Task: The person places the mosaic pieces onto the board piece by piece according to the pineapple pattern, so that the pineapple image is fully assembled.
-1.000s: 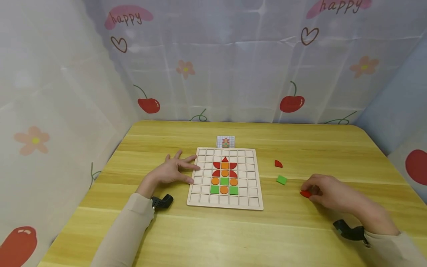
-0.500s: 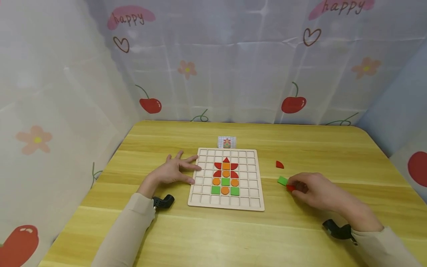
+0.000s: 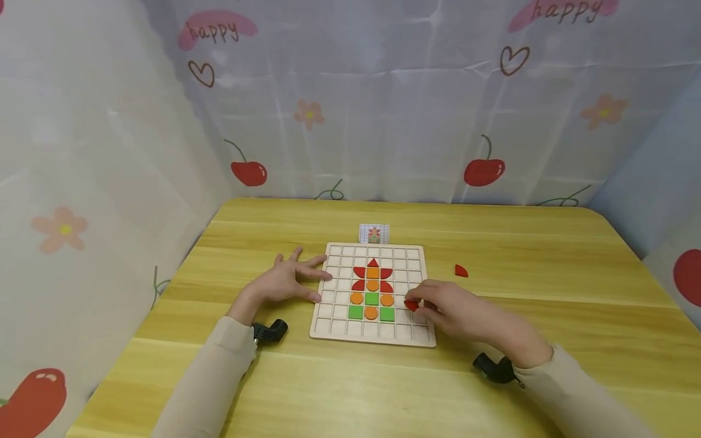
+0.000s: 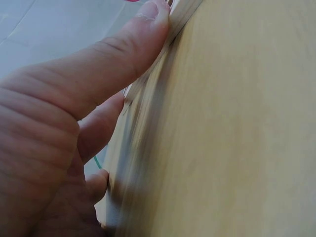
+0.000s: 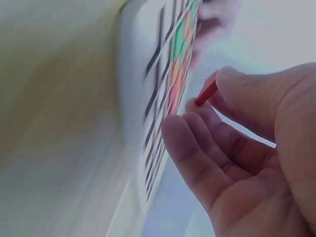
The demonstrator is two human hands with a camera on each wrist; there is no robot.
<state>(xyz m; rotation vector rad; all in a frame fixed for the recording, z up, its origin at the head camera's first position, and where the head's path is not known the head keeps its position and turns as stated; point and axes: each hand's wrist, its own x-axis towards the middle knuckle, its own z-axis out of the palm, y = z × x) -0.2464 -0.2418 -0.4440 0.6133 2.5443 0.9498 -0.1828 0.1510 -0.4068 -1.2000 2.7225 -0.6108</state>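
A pale wooden grid board (image 3: 402,329) lies on the table, its middle cells filled with red, orange and green tiles that form a figure. With fingers spread, my left hand (image 3: 282,281) rests along the board's left edge; thumb and fingertips touch it in the left wrist view. My right hand (image 3: 460,310) pinches a red tile (image 3: 411,305), apparently a quarter circle, over the board's right-hand columns. From the side, the right wrist view shows this red tile (image 5: 207,93) between thumb and fingers, raised off the grid.
One loose red quarter-circle tile (image 3: 461,271) lies on the table right of the board. A small printed pattern card (image 3: 374,233) sits just beyond the board's far edge. Cloth printed with cherries and flowers (image 3: 309,114) stands behind and beside the table (image 3: 350,389).
My right hand has carried the red tile leftward from the table's right side to over the board. The loose green tile is out of sight now. My left hand stays put.
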